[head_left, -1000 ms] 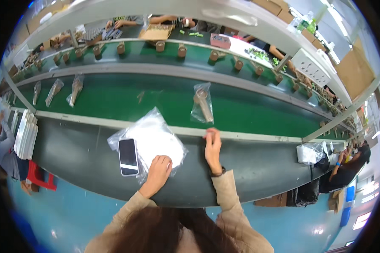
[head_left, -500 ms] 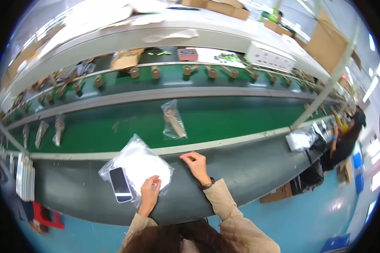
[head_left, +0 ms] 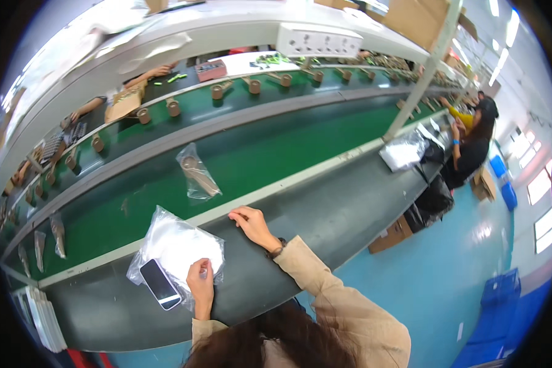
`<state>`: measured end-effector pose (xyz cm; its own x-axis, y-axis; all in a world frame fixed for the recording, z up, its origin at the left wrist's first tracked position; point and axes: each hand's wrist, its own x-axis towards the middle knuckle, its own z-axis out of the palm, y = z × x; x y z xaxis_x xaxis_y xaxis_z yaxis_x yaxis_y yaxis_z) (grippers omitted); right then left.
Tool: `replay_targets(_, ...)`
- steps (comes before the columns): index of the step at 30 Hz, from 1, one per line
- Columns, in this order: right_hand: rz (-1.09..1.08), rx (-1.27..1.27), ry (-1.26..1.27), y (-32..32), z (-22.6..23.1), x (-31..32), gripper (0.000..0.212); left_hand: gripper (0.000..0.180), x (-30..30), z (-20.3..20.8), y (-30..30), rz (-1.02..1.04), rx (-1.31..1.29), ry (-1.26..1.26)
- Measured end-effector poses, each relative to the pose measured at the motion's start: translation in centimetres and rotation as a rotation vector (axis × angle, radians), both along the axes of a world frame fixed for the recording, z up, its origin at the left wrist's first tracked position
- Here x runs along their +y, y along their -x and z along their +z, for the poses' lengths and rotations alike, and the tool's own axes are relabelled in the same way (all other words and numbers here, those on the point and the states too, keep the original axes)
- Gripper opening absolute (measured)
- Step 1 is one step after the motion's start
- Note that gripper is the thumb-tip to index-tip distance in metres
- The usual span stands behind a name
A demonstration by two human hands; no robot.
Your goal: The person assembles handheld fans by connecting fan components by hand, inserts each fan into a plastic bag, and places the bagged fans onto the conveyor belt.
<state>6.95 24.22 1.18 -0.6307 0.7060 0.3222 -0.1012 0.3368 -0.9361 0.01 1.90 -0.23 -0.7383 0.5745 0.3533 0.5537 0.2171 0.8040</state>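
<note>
My left hand (head_left: 200, 283) rests on the lower right of a stack of clear plastic bags (head_left: 172, 242) with a bright white middle. Its fingers are curled in, and I see nothing between them. A phone (head_left: 161, 284) with a dark screen lies on the stack's near left part. My right hand (head_left: 251, 226), fingers drawn together and no object visible in them, is at the bench's far edge, right of the bags. Beyond it, on the green conveyor belt (head_left: 276, 150), lies a brown round-headed item with a handle (head_left: 198, 175), inside a clear bag.
Several bagged items (head_left: 57, 235) lie at the belt's left end. Unbagged brown ones (head_left: 254, 86) line a farther belt, where other people's hands (head_left: 150, 75) show. A post (head_left: 420, 76) rises at the right. Beyond it are a white plastic package (head_left: 403, 151) and a seated co-worker (head_left: 472, 138).
My view has turned to the right and tilted, so the belts slant and everything sits further left. Both hands keep nearly the same pose beside the bags.
</note>
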Motion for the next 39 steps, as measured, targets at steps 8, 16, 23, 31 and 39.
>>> replay_targets(8,-0.007,0.032,0.123,-0.4,-0.1,0.7,0.017,0.013,0.5,0.5,-0.3,-0.008,-0.043,-0.004)
replay_targets(16,-0.056,0.022,-0.128,-0.6,-0.3,0.4,0.028,0.016,-0.5,0.3,-0.5,0.042,-0.140,0.018)
replay_targets(23,-0.013,0.043,-0.122,0.0,0.1,1.1,0.023,0.020,0.1,1.0,0.2,0.063,-0.109,-0.032)
replay_targets(31,0.019,-0.060,-0.070,0.3,0.6,0.7,0.028,0.017,-0.2,0.7,0.7,0.036,-0.172,-0.088)
replay_targets(39,0.038,-0.100,-0.094,-0.8,0.5,0.1,0.027,0.025,-0.4,0.8,-0.4,0.054,-0.247,-0.109)
